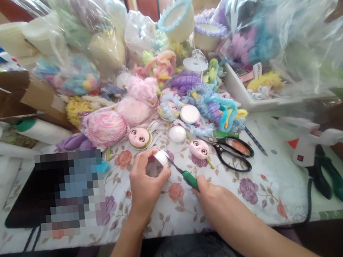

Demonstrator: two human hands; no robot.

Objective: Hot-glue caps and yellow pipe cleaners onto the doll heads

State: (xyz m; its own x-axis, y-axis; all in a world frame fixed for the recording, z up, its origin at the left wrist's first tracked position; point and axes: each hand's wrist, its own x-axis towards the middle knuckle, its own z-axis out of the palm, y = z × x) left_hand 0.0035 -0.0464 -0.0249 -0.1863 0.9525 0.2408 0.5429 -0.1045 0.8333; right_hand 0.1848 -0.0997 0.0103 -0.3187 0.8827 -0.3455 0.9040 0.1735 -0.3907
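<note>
My left hand (pixel 148 181) pinches a small white round piece (pixel 161 157) between thumb and fingers, above the flowered cloth. In my right hand (pixel 210 195) is a green-handled tool (pixel 190 180) with a thin dark shaft. The shaft's tip meets the white piece at its right side. Just beyond my hands lie a white ball (pixel 177 134) and a white disc (pixel 190 114). One doll face (pixel 140 137) rests behind my left hand, and another doll face (pixel 200 149) lies right of the white piece.
Black-handled scissors (pixel 233 153) lie to the right, beside a pencil (pixel 255 141). Farther right are a white glue gun (pixel 306 143) and green-handled pliers (pixel 334 181). A dark tablet (pixel 35 194) sits left. Pink yarn (pixel 106 126), a white tray (pixel 244 97) and plastic bags crowd the back.
</note>
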